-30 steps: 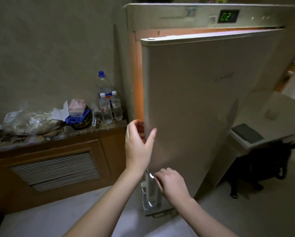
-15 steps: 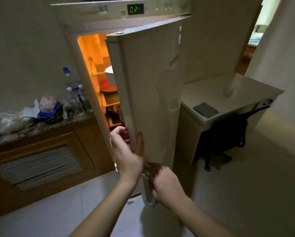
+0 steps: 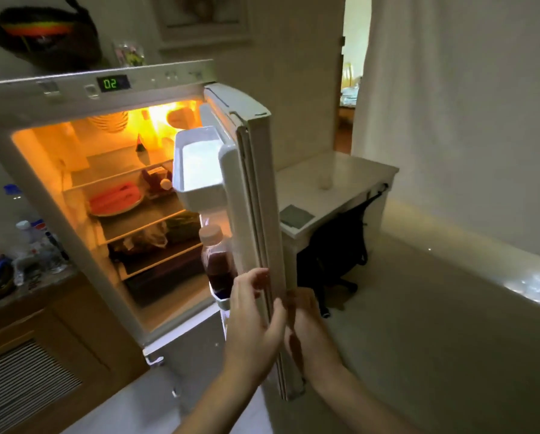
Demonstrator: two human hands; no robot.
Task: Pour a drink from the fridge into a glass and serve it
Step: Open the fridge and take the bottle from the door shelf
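Observation:
The fridge stands open, lit orange inside. Its door is swung out edge-on toward me. A bottle of dark red drink with a pale cap stands in the lower door shelf. My left hand rests flat on the inner side of the door edge, fingers apart, just right of the bottle. My right hand is on the outer side of the door, partly hidden by the door edge. A small clear glass stands on the white desk to the right.
Fridge shelves hold sliced watermelon on a plate, jars and bagged food. A wooden counter at left carries water bottles and clutter. A black chair sits under the desk. A dark pad lies on the desk.
The fridge door has swung from nearly closed to wide open, revealing the shelves and the drink bottle. Both hands stayed on the door's lower edge as it moved.

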